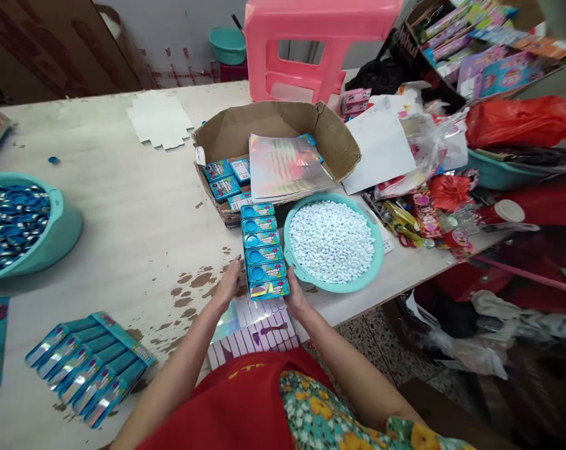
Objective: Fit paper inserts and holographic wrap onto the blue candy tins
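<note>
A row of several blue candy boxes [265, 255] with "Caramelo Macizo" lettering and round recesses extends in front of me. At its left side is my left hand [228, 284], with some fingers hidden against the row. My right hand [295, 292] grips the near right corner, its thumb up along the side. The nearest box has a shiny, reflective patch. Just right of the row stands a turquoise basin [379, 253] holding small white candies [330, 240]. Beneath my hands lie shiny holographic sheets [259, 331].
Behind the row, a cardboard box [273, 119] holds more blue boxes and silvery sheets [287, 165]. To the left are a basin [65, 222] of blue caps and another box row [90, 362]. A pink stool [318, 19] stands at the back; packaging clutter [423, 212] lies right.
</note>
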{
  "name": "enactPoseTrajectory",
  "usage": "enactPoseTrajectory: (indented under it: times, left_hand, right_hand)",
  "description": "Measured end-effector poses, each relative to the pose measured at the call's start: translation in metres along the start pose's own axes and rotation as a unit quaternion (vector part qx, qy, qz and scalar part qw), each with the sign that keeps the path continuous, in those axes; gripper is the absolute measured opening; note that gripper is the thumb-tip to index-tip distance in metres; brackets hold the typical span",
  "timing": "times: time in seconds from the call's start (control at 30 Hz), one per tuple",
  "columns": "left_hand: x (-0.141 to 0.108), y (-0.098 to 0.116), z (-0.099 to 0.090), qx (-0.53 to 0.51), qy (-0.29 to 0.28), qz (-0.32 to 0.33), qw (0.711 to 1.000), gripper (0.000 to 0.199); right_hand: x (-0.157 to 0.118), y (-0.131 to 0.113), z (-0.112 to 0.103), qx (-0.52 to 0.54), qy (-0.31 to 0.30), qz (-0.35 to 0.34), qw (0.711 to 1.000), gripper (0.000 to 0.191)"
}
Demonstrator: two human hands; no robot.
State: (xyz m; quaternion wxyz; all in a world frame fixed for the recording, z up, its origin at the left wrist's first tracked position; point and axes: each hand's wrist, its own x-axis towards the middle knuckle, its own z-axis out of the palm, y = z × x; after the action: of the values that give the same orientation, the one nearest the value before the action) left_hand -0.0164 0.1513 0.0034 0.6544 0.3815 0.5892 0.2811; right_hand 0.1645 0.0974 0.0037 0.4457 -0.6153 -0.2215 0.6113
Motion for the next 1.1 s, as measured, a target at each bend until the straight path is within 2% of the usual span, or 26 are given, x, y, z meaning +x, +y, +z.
enactPoseTrajectory:
  times: [0.07, 0.13, 0.2, 0.27, 0.4, 0.5, 0.63, 0.8, 0.97, 1.03, 1.1]
  left_hand:
    - [-0.014, -0.015, -0.023, 0.197, 0.029, 0.009, 0.98, 0.056]
    - [-0.031, -0.03, -0.039, 0.337, -0.004, 0.003, 0.941, 0.05]
    - [-0.046, -0.042, -0.045, 0.4, -0.057, -0.005, 0.915, 0.042]
    - [-0.055, -0.049, -0.043, 0.42, -0.079, -0.012, 0.904, 0.035]
    - [-0.064, -0.049, -0.041, 0.452, -0.078, -0.011, 0.888, 0.036]
    - [-0.07, -0.042, -0.05, 0.477, -0.089, -0.02, 0.874, 0.033]
    - [-0.078, -0.037, -0.068, 0.491, -0.046, -0.037, 0.869, 0.021]
    - [-0.078, -0.038, -0.077, 0.473, -0.023, 0.034, 0.88, 0.025]
    - [-0.077, -0.048, -0.068, 0.459, -0.053, 0.065, 0.884, 0.025]
    - [-0.077, -0.051, -0.063, 0.467, -0.051, 0.066, 0.88, 0.026]
    - [-0.079, -0.052, -0.056, 0.481, -0.044, 0.074, 0.872, 0.027]
  right_hand:
    - [-0.013, 0.014, -0.02, -0.07, 0.05, 0.025, 0.996, 0.063]
    - [-0.022, 0.032, -0.036, -0.112, 0.086, 0.049, 0.989, 0.066]
    - [-0.027, 0.049, -0.046, -0.123, 0.092, 0.056, 0.986, 0.067]
    - [-0.028, 0.062, -0.047, -0.1, 0.065, 0.051, 0.991, 0.062]
    - [-0.034, 0.071, -0.041, -0.035, 0.014, 0.034, 0.999, 0.044]
    - [-0.044, 0.075, -0.037, -0.019, 0.036, 0.002, 0.999, 0.04]
    - [-0.061, 0.089, -0.027, -0.016, 0.074, -0.024, 0.997, 0.04]
    - [-0.081, 0.112, -0.021, -0.064, 0.092, -0.034, 0.993, 0.037]
    - [-0.092, 0.111, -0.041, -0.123, 0.108, -0.032, 0.986, 0.04]
    - [-0.096, 0.102, -0.044, -0.168, 0.138, -0.068, 0.974, 0.039]
    - [-0.099, 0.09, -0.036, -0.262, 0.153, -0.166, 0.938, 0.037]
